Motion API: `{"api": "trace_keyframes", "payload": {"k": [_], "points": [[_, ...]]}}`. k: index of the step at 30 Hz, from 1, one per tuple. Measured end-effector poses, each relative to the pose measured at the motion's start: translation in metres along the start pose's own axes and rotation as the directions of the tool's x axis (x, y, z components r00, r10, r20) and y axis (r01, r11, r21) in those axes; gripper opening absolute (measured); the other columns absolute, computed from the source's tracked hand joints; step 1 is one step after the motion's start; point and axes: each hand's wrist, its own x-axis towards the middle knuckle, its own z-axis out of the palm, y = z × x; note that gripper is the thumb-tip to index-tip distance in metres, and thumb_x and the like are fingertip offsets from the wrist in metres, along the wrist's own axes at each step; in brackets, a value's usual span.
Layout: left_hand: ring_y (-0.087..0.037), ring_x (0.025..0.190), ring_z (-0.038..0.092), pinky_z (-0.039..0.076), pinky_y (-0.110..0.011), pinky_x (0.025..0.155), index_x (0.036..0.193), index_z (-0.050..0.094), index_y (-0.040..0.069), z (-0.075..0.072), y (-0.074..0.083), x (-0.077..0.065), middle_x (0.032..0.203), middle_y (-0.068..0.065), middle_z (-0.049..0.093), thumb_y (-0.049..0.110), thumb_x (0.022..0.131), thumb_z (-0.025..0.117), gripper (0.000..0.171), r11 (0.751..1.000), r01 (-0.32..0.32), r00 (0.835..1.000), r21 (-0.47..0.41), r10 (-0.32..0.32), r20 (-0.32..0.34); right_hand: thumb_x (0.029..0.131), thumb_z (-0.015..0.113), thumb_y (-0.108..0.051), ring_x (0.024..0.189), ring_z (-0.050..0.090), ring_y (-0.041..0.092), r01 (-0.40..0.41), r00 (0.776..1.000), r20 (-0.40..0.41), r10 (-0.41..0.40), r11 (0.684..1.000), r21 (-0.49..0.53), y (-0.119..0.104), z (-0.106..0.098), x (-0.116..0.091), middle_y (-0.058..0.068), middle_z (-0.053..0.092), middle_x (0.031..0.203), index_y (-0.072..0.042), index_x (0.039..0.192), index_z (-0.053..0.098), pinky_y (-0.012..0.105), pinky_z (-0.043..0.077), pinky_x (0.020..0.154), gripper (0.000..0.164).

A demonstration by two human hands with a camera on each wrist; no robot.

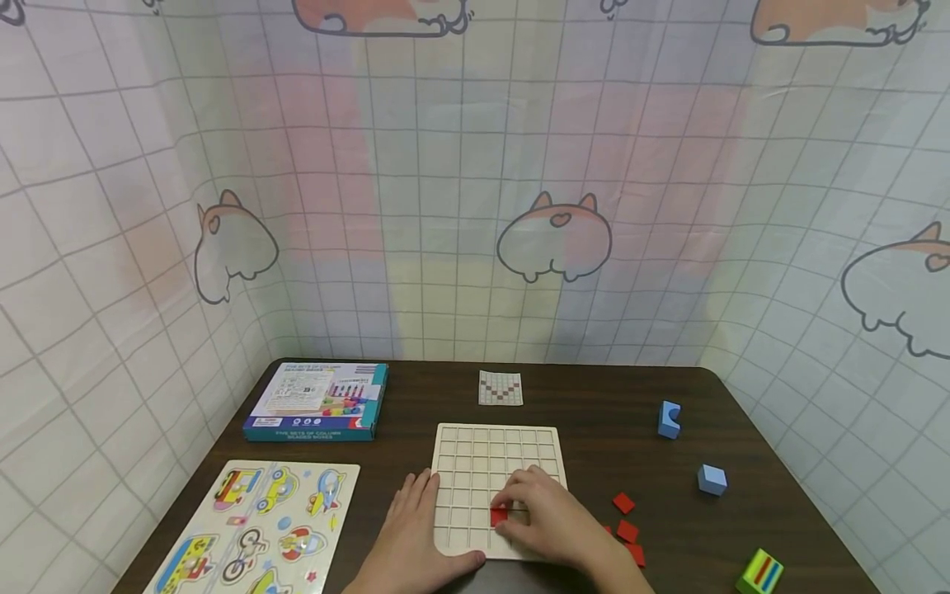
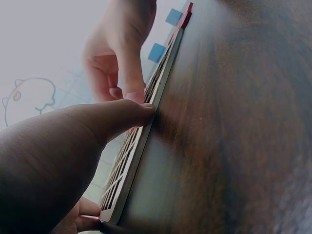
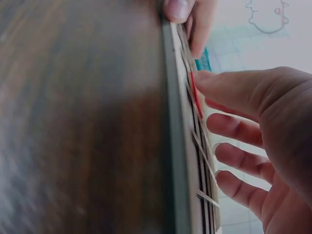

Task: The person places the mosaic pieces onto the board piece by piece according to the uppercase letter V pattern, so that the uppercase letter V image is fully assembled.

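A cream gridded board (image 1: 460,462) lies flat on the table. My left hand (image 1: 411,528) rests along its left side, fingers straight, with the thumb (image 2: 139,113) pressed on the near edge. Over the lower middle of the grid, my right hand (image 1: 542,516) pinches a red square tile (image 1: 499,516) between thumb and index finger. The right wrist view shows that tile (image 3: 196,92) low against the grid under the thumb tip, the other fingers (image 3: 239,158) loosely bent above the board.
Several loose red tiles (image 1: 627,530) lie right of the board. Farther right are a blue notched block (image 1: 669,419), a blue block (image 1: 712,479) and a striped green block (image 1: 760,572). A patterned card (image 1: 500,388) lies behind, with a box (image 1: 315,402) and picture puzzle (image 1: 256,528) left.
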Motion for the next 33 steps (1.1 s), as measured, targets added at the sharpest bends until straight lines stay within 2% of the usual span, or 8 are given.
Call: {"api": "trace_keyframes", "payload": {"k": [5, 10, 13, 20, 25, 33], "points": [[-0.052, 0.167, 0.027, 0.025, -0.074, 0.135, 0.169, 0.038, -0.002, 0.001, -0.001, -0.002, 0.177, -0.026, 0.036, 0.089, 0.07, 0.083, 0.142, 1.0, -0.014, 1.0, -0.009, 0.014, -0.009, 0.095, 0.087, -0.026, 0.104, 0.058, 0.007, -0.02, 0.999, -0.035, 0.021, 1.0, 0.007, 0.003, -0.007, -0.005, -0.015, 0.074, 0.115, -0.024, 0.115, 0.083, 0.031, 0.058, 0.091, 0.021], [-0.052, 0.167, 0.027, 0.025, -0.074, 0.135, 0.169, 0.038, -0.002, 0.002, -0.001, -0.002, 0.177, -0.025, 0.037, 0.088, 0.07, 0.084, 0.141, 1.0, -0.019, 1.0, -0.013, 0.019, -0.019, 0.097, 0.089, -0.03, 0.115, 0.063, 0.008, -0.059, 0.997, -0.052, 0.061, 0.998, 0.037, 0.011, -0.016, -0.012, -0.017, 0.072, 0.121, -0.023, 0.12, 0.081, 0.038, 0.061, 0.101, 0.025], [-0.052, 0.167, 0.028, 0.026, -0.073, 0.134, 0.168, 0.039, -0.002, 0.003, -0.001, -0.002, 0.176, -0.025, 0.038, 0.087, 0.07, 0.085, 0.14, 1.0, -0.026, 0.999, -0.012, 0.026, -0.032, 0.097, 0.089, -0.032, 0.118, 0.063, 0.008, -0.087, 0.994, -0.063, 0.09, 0.995, 0.039, 0.015, -0.022, -0.017, -0.016, 0.072, 0.124, -0.024, 0.121, 0.08, 0.04, 0.062, 0.103, 0.027], [-0.051, 0.167, 0.028, 0.026, -0.072, 0.135, 0.168, 0.038, -0.001, 0.002, -0.001, -0.002, 0.177, -0.025, 0.038, 0.086, 0.07, 0.085, 0.14, 1.0, -0.019, 0.999, -0.009, 0.018, -0.035, 0.098, 0.088, -0.031, 0.115, 0.063, 0.012, -0.14, 0.986, -0.083, 0.143, 0.989, 0.048, 0.026, -0.033, -0.03, -0.016, 0.072, 0.127, -0.024, 0.124, 0.079, 0.037, 0.062, 0.099, 0.028], [-0.051, 0.168, 0.027, 0.026, -0.073, 0.135, 0.169, 0.038, -0.001, 0.001, 0.0, -0.004, 0.177, -0.024, 0.037, 0.087, 0.07, 0.084, 0.141, 1.0, -0.007, 1.0, -0.016, 0.006, -0.028, 0.099, 0.087, -0.036, 0.118, 0.062, 0.01, -0.189, 0.978, -0.079, 0.191, 0.981, 0.034, 0.037, -0.038, -0.039, -0.02, 0.07, 0.128, -0.027, 0.126, 0.079, 0.043, 0.062, 0.104, 0.03], [-0.05, 0.168, 0.026, 0.026, -0.071, 0.135, 0.17, 0.037, -0.001, 0.002, -0.001, -0.004, 0.178, -0.024, 0.036, 0.087, 0.07, 0.084, 0.142, 1.0, -0.022, 0.999, -0.013, 0.021, -0.039, 0.094, 0.09, -0.043, 0.119, 0.06, 0.008, -0.274, 0.959, -0.067, 0.276, 0.961, 0.036, 0.053, -0.049, -0.053, -0.023, 0.068, 0.127, -0.029, 0.127, 0.078, 0.046, 0.062, 0.106, 0.038]]}}
